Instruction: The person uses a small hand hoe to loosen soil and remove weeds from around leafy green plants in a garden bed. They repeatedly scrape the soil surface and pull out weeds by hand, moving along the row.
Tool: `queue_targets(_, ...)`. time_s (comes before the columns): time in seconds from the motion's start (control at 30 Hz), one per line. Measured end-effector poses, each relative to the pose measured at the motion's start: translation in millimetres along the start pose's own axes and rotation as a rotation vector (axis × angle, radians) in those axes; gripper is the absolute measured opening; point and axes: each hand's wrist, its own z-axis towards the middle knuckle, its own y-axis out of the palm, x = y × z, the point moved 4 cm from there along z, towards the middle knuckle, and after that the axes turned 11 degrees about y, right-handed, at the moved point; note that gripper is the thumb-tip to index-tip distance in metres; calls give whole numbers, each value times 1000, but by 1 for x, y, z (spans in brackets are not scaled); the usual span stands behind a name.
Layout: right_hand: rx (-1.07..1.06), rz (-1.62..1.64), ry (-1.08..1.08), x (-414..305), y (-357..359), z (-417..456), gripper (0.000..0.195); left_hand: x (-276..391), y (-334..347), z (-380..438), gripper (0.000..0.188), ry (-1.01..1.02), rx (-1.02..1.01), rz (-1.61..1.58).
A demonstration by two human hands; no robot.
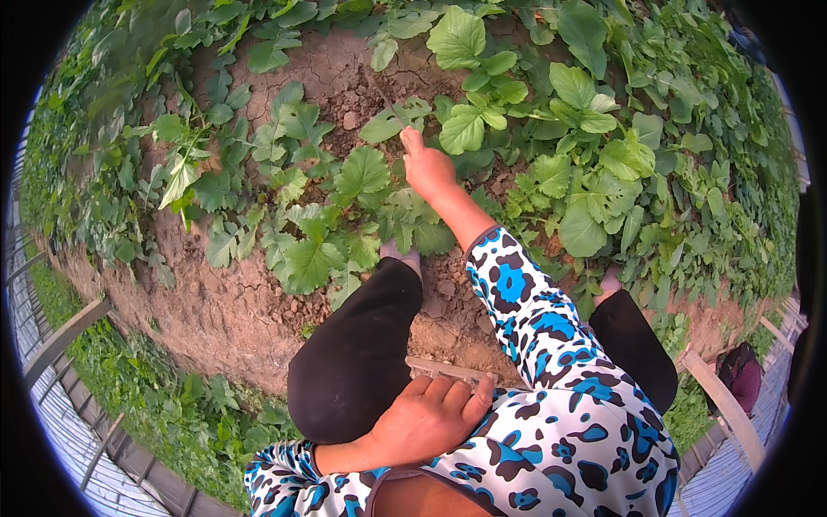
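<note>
My right hand reaches forward over the bed and is closed around a thin, rod-like tool. The tool slants up and left towards loose soil; its far end blends into the ground and is hard to make out. Close beside that hand are a leaf with holes and a bright green leafy plant. My left hand rests palm down across my lap, against the patterned shirt, its fingers slightly apart. Its palm is hidden, and no object shows in it.
Broad-leaved plants grow before my feet, with denser rows on both sides. Cracked bare soil lies at the left. Curved posts stand behind me on both sides. A dark, partly purple thing sits at the right rim.
</note>
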Motion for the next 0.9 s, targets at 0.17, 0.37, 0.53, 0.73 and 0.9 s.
queue_targets(0.17, 121, 9, 164, -10, -35, 60, 52, -1, 0, 0, 49, -14, -5, -1)
queue_targets(0.37, 67, -240, 145, 2, -26, 73, 66, -1, -2, 2, 47, -24, -34, 4)
queue_targets(0.53, 69, -252, 53, 14, -7, 14, 68, 2, -2, 4, 47, 10, -6, 8)
queue_targets(0.73, 62, -94, 33, 7, -32, 14, 54, 2, 1, 1, 46, 8, 7, -4)
queue_targets(0.9, 180, -182, 227, 12, -69, 70, 60, 2, -1, 1, 43, 4, 4, -5)
